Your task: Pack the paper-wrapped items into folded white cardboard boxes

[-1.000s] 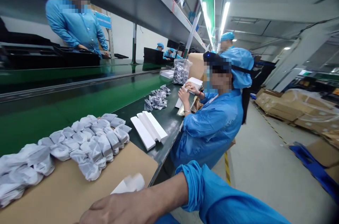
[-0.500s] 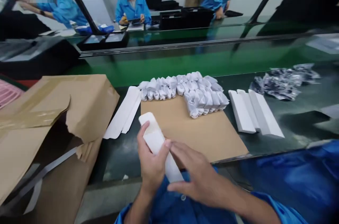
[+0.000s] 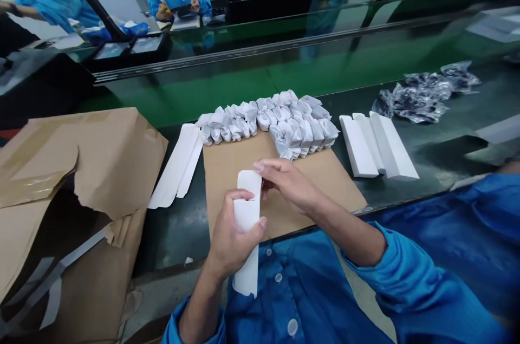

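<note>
Left fingers [image 3: 240, 194] grip a white carton [image 3: 247, 216] — right fingers [image 3: 273, 169] pinch its top corner, apparently a folding step, wanting steady pressure next.

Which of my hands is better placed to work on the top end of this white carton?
Probably your right hand: its fingers are at the white carton's upper right corner. Your left hand grips the middle, so it seems better suited to steadying.
</note>
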`<state>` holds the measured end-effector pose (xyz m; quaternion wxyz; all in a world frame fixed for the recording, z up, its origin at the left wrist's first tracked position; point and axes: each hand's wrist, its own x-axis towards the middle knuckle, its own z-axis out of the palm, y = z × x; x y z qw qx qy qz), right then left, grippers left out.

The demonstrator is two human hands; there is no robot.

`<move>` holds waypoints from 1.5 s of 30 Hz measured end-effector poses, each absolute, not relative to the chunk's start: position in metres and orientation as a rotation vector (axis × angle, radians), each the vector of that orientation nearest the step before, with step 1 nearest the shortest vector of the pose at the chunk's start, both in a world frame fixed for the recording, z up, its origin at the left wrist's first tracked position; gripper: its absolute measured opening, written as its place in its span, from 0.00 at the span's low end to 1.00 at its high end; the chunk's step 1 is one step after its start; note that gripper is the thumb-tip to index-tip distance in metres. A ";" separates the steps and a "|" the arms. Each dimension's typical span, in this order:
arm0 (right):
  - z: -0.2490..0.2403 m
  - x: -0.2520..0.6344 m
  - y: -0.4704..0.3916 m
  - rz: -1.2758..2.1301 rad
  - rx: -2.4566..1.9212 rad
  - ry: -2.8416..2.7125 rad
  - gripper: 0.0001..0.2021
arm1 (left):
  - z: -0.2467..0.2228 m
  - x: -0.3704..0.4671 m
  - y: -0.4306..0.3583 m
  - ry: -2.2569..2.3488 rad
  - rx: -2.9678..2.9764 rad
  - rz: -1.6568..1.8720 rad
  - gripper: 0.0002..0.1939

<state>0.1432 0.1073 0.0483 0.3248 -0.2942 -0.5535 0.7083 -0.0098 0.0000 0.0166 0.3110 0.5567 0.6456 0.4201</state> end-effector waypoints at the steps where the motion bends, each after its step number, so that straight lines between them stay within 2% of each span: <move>1: 0.048 0.141 0.106 1.887 -0.746 -1.479 0.19 | 0.017 -0.009 0.001 1.731 1.514 1.128 0.20; 3: 0.048 0.138 0.101 1.849 -0.718 -1.550 0.13 | 0.015 -0.007 0.003 1.774 1.572 1.191 0.22; 6: 0.048 0.137 0.093 1.783 -0.728 -1.613 0.11 | 0.008 -0.004 0.003 1.807 1.647 1.333 0.28; 9: 0.049 0.139 0.090 1.695 -0.722 -1.653 0.09 | 0.003 -0.003 0.000 1.772 1.658 1.414 0.41; 11: 0.048 0.139 0.088 1.599 -0.701 -1.723 0.07 | 0.002 -0.004 -0.003 1.750 1.650 1.353 0.52; 12: 0.047 0.139 0.086 1.536 -0.688 -1.763 0.06 | 0.003 -0.005 -0.004 1.758 1.664 1.303 0.54; 20: 0.010 0.134 0.062 0.775 -0.509 -1.952 0.07 | 0.001 -0.008 -0.011 1.778 1.675 1.095 0.36; 23: 0.017 0.131 0.075 0.860 -0.513 -2.060 0.09 | -0.003 -0.005 -0.004 1.814 1.433 1.236 0.32; 26: 0.044 0.114 0.121 0.948 -0.668 -2.318 0.16 | -0.008 -0.010 0.011 1.776 1.116 1.438 0.23; 30: 0.065 0.052 0.203 0.244 -1.042 -2.502 0.18 | -0.017 -0.028 0.033 1.842 1.062 1.487 0.16; 33: 0.062 0.005 0.240 -0.014 -1.032 -2.680 0.17 | -0.022 -0.042 0.046 1.985 1.150 1.419 0.14; 38: 0.060 0.018 0.232 0.072 -0.980 -2.660 0.21 | -0.015 -0.063 0.039 2.207 1.371 1.255 0.09; 40: 0.059 0.059 0.210 0.241 -0.955 -2.514 0.20 | -0.009 -0.071 0.023 2.100 1.695 1.114 0.15; 43: 0.044 0.132 0.166 0.544 -0.983 -2.435 0.13 | -0.002 -0.079 -0.002 1.590 2.398 0.578 0.29; 45: 0.025 0.173 0.137 0.596 -1.120 -2.513 0.12 | 0.001 -0.078 -0.009 1.324 2.640 0.310 0.29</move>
